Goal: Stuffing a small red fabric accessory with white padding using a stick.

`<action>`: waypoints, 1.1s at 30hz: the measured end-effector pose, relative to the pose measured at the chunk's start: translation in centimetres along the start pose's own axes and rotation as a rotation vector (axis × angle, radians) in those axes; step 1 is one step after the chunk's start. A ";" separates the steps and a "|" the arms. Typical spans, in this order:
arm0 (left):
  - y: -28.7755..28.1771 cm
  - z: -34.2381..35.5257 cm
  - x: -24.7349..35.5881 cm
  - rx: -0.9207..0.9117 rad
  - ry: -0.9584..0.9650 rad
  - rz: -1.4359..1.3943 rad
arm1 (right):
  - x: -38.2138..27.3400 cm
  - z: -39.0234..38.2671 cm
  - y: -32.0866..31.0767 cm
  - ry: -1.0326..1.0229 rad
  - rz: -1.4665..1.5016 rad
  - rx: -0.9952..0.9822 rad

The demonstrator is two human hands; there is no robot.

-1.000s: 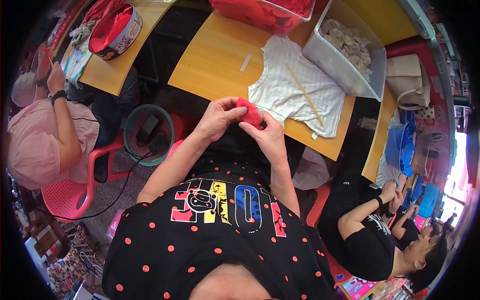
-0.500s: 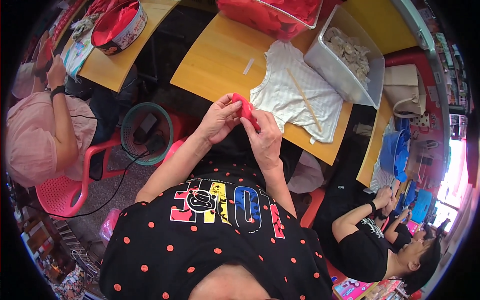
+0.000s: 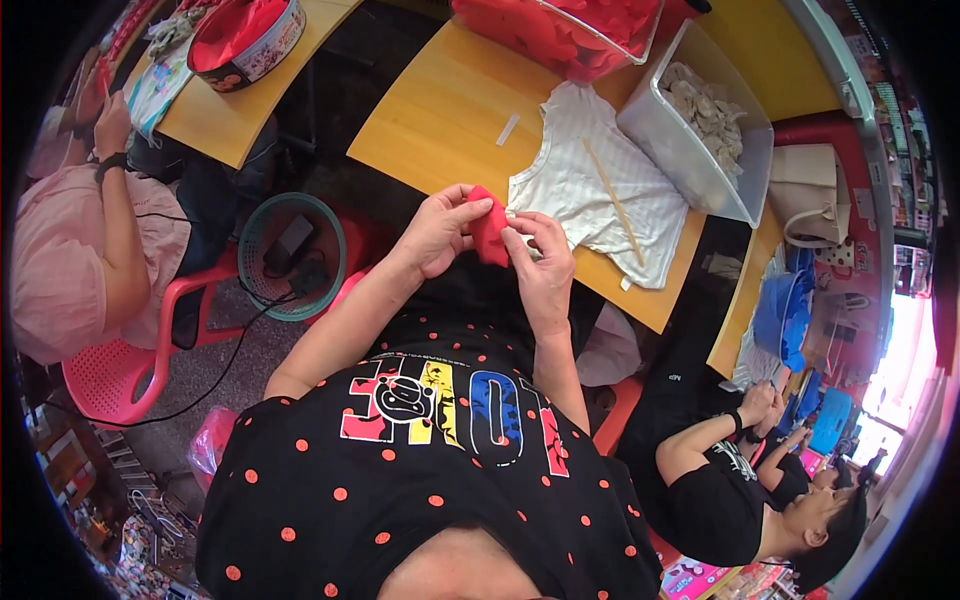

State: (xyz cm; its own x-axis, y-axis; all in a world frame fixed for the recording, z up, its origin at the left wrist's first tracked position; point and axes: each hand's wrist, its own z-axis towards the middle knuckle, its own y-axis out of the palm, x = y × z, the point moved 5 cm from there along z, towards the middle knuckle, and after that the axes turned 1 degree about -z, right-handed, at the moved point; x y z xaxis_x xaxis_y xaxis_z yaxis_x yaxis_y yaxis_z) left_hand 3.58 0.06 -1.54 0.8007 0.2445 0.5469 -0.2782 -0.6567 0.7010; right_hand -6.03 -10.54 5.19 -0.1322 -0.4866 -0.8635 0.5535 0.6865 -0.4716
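Observation:
Both hands are raised in front of my body at the near edge of the table, holding a small folded red fabric piece (image 3: 487,228). My left hand (image 3: 440,232) pinches its upper left side between thumb and fingers. At its right edge, my right hand (image 3: 543,268) grips it with thumb and fingertips. Just beyond lies a white cloth garment (image 3: 590,165), spread flat on the table. A thin wooden stick (image 3: 612,195) rests slantwise across it.
On the wooden table (image 3: 420,130) are a small white strip (image 3: 508,129), a clear tub of red pieces (image 3: 560,40) and a clear bin (image 3: 690,150) of pale cloth pieces. A green basket (image 3: 290,255) stands left. Co-workers sit on both sides; a red-filled round tin (image 3: 245,45) is far left.
The red fabric piece has turned so that more of its flat face shows. My right fingers have shifted along its right edge. The whole view has moved slightly.

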 end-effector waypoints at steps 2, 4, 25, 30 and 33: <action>0.3 0.1 0.1 -0.007 -0.025 0.005 | 0.6 0.3 0.0 0.014 0.050 -0.044; 0.4 0.3 0.0 -0.015 -0.050 0.011 | 1.4 0.4 0.2 0.033 0.076 -0.076; 2.6 -0.3 1.3 -0.034 0.184 0.228 | 5.2 0.7 1.1 0.439 0.583 -0.113; 1.4 -0.2 0.0 -0.007 0.098 0.344 | 6.9 0.5 0.9 0.493 0.687 -0.014; 1.7 -0.2 -0.7 -0.080 0.026 0.399 | 5.9 0.3 1.3 0.465 0.762 0.001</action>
State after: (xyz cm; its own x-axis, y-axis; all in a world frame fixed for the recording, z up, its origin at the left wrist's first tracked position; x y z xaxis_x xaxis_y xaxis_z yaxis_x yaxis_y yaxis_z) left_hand 2.47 -1.09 -0.65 0.6079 0.0006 0.7940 -0.6057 -0.6461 0.4643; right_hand -5.85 -12.70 -0.47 -0.0481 0.3701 -0.9277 0.6283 0.7333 0.2600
